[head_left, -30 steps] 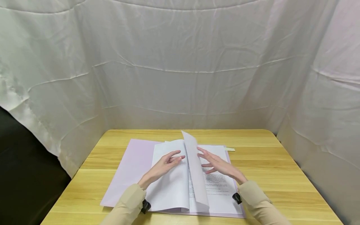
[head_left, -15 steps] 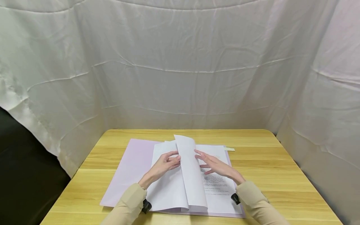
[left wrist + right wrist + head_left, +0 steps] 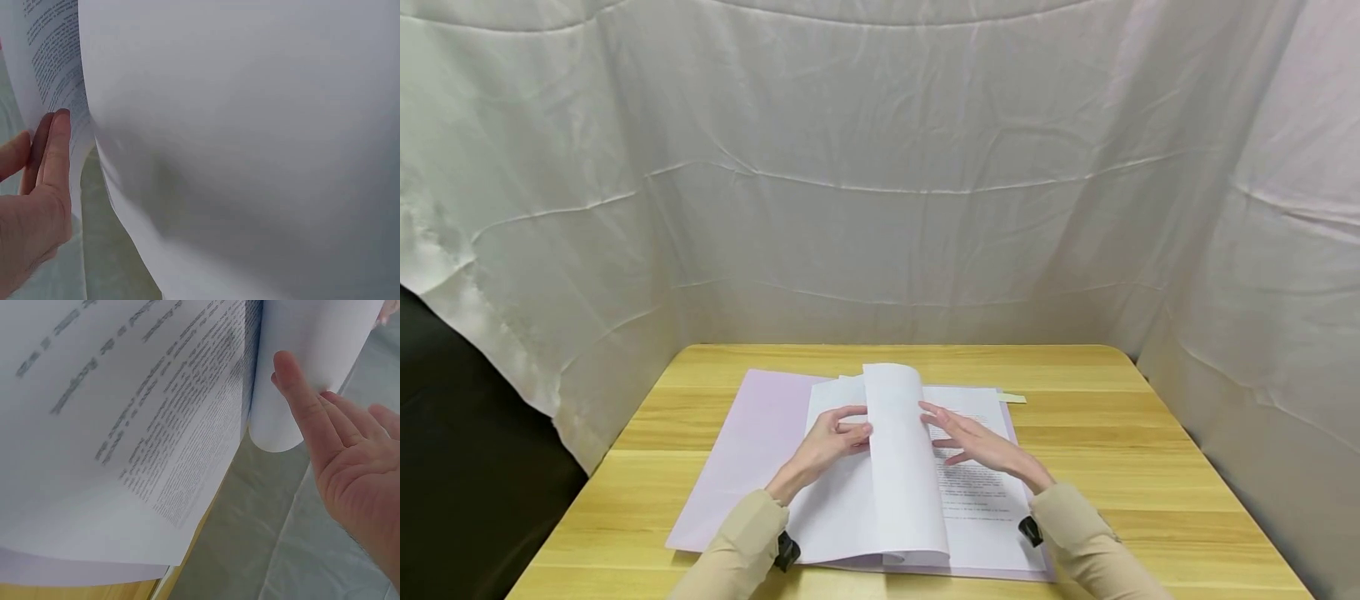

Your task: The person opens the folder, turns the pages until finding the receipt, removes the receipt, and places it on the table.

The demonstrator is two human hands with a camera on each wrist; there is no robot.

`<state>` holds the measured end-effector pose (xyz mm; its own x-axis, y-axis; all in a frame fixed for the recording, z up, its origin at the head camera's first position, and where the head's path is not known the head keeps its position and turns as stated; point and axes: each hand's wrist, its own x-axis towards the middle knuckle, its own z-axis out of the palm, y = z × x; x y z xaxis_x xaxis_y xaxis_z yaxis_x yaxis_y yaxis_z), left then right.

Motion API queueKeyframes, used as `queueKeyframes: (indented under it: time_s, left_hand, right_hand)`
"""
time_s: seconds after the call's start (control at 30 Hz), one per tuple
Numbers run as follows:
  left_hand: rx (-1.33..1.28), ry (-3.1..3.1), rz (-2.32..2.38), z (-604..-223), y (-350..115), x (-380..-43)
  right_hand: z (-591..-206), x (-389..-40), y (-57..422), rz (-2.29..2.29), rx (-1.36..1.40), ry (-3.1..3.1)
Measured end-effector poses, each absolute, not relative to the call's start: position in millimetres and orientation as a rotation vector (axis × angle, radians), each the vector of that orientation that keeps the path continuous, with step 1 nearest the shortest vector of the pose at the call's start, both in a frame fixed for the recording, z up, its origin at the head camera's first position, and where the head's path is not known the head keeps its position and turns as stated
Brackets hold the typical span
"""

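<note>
A lilac folder [image 3: 752, 467] lies spread on the table, bearing white sheets with printed text. One sheet [image 3: 901, 458] stands lifted and curled over near the middle, its blank side up in the head view. My left hand [image 3: 823, 442] pinches this sheet's left edge between thumb and fingers; in the left wrist view the fingers [image 3: 58, 147] lie against its printed side. To the right, my right hand [image 3: 981, 442] has its fingers extended, the fingertips touching the curl of the sheet. Beneath that hand shows a printed page [image 3: 977, 492].
A pale tab [image 3: 1012, 398] sticks out past the folder's right side. The wooden table [image 3: 1150, 500] extends to both sides. Grey cloth [image 3: 910, 233] hangs behind and beside it, and something black [image 3: 467, 467] shows at the left.
The lifted sheet has curled over from upright towards the left. My left hand has closed on its free edge and drawn it slightly left; my right hand has shifted slightly left.
</note>
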<state>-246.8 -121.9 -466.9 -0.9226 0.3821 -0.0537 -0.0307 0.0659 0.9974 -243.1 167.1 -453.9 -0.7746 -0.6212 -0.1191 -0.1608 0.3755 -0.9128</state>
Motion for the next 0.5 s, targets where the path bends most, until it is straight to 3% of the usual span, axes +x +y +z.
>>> queueKeyframes:
  time_s: [0.5]
  left_hand:
    - [-0.015,2.314,1.898,-477.3,-148.7,-256.1]
  right_hand:
    - [-460.1,-249.7,191.6,-1.299,-0.700,2.403]
